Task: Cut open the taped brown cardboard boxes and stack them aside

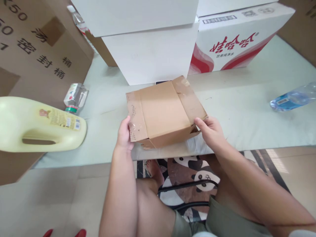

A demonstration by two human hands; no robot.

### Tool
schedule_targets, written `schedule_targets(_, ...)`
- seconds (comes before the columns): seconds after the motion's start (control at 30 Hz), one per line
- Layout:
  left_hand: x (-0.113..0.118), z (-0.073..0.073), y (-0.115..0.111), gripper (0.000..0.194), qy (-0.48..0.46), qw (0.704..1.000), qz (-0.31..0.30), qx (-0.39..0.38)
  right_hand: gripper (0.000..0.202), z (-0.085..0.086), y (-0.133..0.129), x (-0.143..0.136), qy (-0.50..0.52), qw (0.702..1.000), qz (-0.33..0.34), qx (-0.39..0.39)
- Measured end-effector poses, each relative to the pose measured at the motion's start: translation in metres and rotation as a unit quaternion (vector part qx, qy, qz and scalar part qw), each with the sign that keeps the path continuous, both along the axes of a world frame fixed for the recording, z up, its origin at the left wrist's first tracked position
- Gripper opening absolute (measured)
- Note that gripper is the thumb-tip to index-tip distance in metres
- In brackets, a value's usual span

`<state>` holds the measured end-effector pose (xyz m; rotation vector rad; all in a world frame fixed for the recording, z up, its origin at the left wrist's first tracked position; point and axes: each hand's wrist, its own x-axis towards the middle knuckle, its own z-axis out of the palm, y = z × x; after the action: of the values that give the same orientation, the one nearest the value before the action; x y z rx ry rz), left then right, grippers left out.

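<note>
A small brown cardboard box (160,110) is tilted above the near part of the table, its taped ends frayed and marked. My left hand (124,135) grips its left end, thumb along the edge and the other fingers hidden behind. At the near right corner, my right hand (209,130) pinches the box edge between thumb and fingers. A gap shows in the box's side beside that hand. Below the corner lies something pale and shiny that I cannot make out. Part of a dark-edged flat object (163,82) peeks out behind the box.
White cartons (150,52) stand at the back, with a red-and-white carton (229,42) beside them. On the left are a large brown carton (41,65), a pale yellow jug (41,125) and a clear bottle (75,95). A blue-labelled bottle (293,97) lies at right on the cloth-covered table (247,108).
</note>
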<state>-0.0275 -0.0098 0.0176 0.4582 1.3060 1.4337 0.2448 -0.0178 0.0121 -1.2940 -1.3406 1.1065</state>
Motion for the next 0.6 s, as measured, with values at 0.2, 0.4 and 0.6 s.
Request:
schedule_targets(0.2, -0.014, -0.017, 0.008, 0.017, 0.139, 0.987, 0.075, 0.004, 0.029, 0.0, -0.001, -0.003, 0.026, 0.999, -0.036, -0.024)
schedule_targets(0.4, -0.016, -0.023, 0.006, 0.026, 0.205, 0.978, 0.006, 0.048, 0.028, -0.001, 0.001, -0.002, 0.009, 0.998, -0.046, -0.041)
schedule_targets(0.6, -0.018, -0.028, 0.01, 0.036, 0.212, 0.975, -0.018, 0.059, 0.026, -0.003, 0.0, 0.003, 0.067, 0.997, -0.042, -0.015)
